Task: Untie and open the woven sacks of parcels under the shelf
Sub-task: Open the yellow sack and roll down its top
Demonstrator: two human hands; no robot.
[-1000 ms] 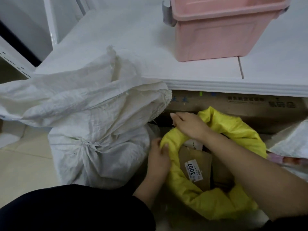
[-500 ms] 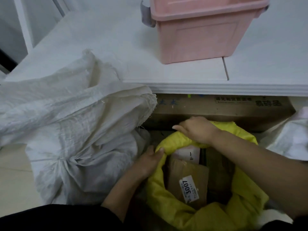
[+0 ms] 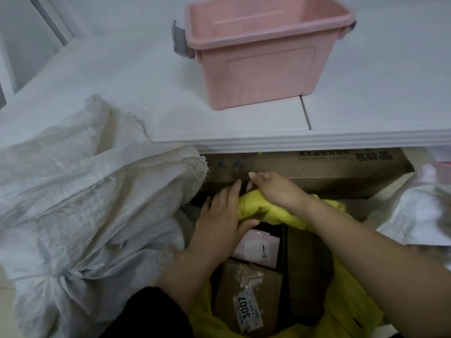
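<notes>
**A:** So, where is the yellow sack (image 3: 268, 212)?

**B:** Low in the view, toward 5 o'clock, just under the front edge of the white shelf (image 3: 268, 141). Its mouth gapes open. A brown parcel (image 3: 246, 289) labelled 3007 and a pale pink parcel (image 3: 258, 250) show inside.

**A:** And the hands?

**B:** Both are on the far rim of that mouth, at its 12 o'clock. The right hand (image 3: 275, 191) lies over the bunched yellow fabric with its fingers curled down, grasping it. The left hand (image 3: 219, 223) is just beside it, toward 10 o'clock on the rim. Its fingers stretch along the outside and its thumb is tucked under the fold, so the cloth is pinched between them.

**A:** What lies around?

**B:** A white sack (image 3: 85, 240) sits at 8 o'clock with its neck tied, and loose white sacking is draped over it. A cardboard box (image 3: 329, 169) stands under the shelf behind the hands. A pink bin (image 3: 263, 57) sits on the shelf at 12 o'clock. A second white bag (image 3: 419, 215) is at 3 o'clock.
</notes>
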